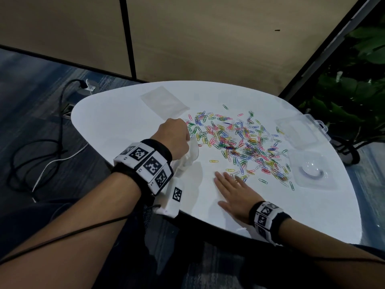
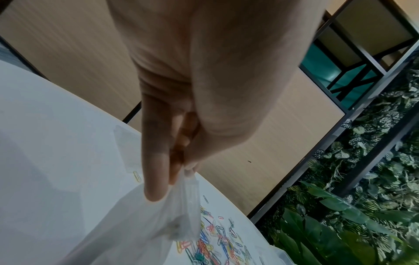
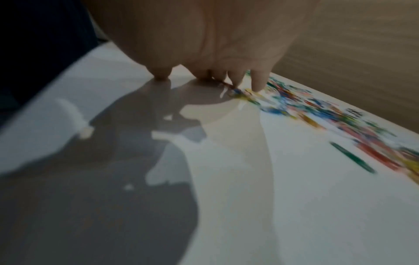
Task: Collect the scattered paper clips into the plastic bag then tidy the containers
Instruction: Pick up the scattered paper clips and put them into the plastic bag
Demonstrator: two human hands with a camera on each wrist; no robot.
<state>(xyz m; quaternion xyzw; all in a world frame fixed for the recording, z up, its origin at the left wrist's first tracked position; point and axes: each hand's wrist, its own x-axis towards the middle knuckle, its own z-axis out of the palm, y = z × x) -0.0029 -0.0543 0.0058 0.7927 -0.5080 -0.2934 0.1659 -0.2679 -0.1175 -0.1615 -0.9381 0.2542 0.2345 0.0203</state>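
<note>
Left hand pinching the rim of the plastic bag, held above the white desk; right hand spread flat on the desk, fingertips at the near edge of the scattered paper clips; clear containers at right

Paper clips scattered across table centre. Flat bag behind them, far left. Two clear containers right of clips. Left hand with plastic bag at clips' left edge; right hand at near edge, fingertips touching clips.
</note>
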